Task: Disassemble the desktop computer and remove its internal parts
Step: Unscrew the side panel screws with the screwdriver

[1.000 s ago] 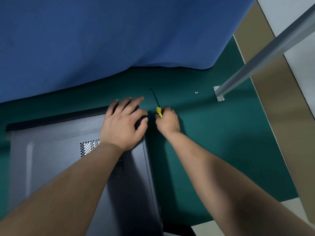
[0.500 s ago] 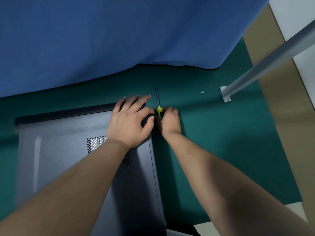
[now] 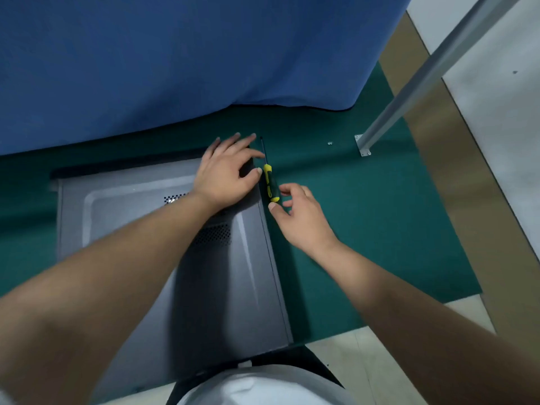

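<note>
Right now the grey metal desktop computer case (image 3: 163,258) lies flat on the green-matted desk (image 3: 365,229), with the left hand (image 3: 226,173) spread open and pressing its far corner. Just beside that edge lies the yellow-and-black screwdriver (image 3: 270,182), and the right hand (image 3: 301,217) hovers loosely open, holding nothing. A careless nudge could roll the screwdriver away; the small loose screw (image 3: 330,143) nearby might get lost.

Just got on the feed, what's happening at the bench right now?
A person is working on a grey metal desktop computer case lying on its side on a green mat, side panel on. The left hand presses flat on the case's far right corner. A yellow-and-black screwdriver lies on the mat beside the case; the right hand is open just next to its handle, not gripping it.
</note>
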{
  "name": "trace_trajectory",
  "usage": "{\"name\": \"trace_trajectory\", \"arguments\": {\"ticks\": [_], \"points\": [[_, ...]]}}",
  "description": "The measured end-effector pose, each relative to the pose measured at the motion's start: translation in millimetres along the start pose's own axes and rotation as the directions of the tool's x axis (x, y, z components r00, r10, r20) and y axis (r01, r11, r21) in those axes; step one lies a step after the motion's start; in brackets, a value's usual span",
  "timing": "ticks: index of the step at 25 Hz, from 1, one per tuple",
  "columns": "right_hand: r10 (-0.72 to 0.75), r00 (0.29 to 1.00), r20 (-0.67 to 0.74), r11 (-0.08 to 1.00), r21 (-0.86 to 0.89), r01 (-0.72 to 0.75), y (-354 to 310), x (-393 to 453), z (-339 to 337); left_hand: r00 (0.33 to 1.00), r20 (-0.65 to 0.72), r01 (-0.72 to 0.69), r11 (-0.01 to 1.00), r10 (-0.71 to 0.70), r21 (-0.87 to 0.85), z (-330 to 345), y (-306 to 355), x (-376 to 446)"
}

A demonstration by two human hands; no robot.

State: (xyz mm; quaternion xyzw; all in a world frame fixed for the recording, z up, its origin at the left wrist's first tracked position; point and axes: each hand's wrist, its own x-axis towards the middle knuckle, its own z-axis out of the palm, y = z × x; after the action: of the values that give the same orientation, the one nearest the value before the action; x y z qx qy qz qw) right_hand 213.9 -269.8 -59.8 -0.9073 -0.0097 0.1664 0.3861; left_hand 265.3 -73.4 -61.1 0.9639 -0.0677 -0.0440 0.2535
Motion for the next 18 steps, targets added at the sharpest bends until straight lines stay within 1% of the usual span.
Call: {"name": "trace_trajectory", "arguments": {"ticks": [2, 4, 6, 9, 12, 14, 16, 18], "points": [[-0.083, 0.996, 0.043, 0.996, -0.010, 0.084, -10, -31, -1, 0.998, 0.047, -0.030, 0.991, 0.037, -0.128, -9, -9, -32], [-0.184, 0.972, 0.142, 0.973, -0.112, 0.201, -17, -64, 7, 0.993, 0.066, -0.086, 0.985, 0.096, -0.149, -18, -27, -92], [-0.238, 0.938, 0.254, 0.928, -0.226, 0.297, -18, -95, 20, 0.989, 0.080, -0.117, 0.987, 0.126, -0.108, -25, -48, -161], [-0.212, 0.913, 0.348, 0.844, -0.406, 0.351, -14, -141, 46, 0.986, 0.112, -0.124, 0.992, 0.121, 0.018, -34, -71, -256], [-0.191, 0.926, 0.326, 0.719, -0.596, 0.358, -7, -172, 64, 0.978, 0.196, -0.100, 0.980, 0.066, 0.171, -36, -88, -328], [-0.200, 0.930, 0.309, 0.627, -0.689, 0.364, -5, -183, 70, 0.976, 0.216, -0.071, 0.953, 0.006, 0.296, -34, -93, -361], [-0.201, 0.934, 0.296, 0.553, -0.753, 0.357, -5, -185, 73, 0.979, 0.194, -0.017, 0.927, -0.061, 0.375, -29, -91, -374], [-0.196, 0.942, 0.273, 0.498, -0.799, 0.336, -6, -186, 77, 0.976, 0.147, 0.099, 0.924, -0.163, 0.370, -25, -85, -369]]}}
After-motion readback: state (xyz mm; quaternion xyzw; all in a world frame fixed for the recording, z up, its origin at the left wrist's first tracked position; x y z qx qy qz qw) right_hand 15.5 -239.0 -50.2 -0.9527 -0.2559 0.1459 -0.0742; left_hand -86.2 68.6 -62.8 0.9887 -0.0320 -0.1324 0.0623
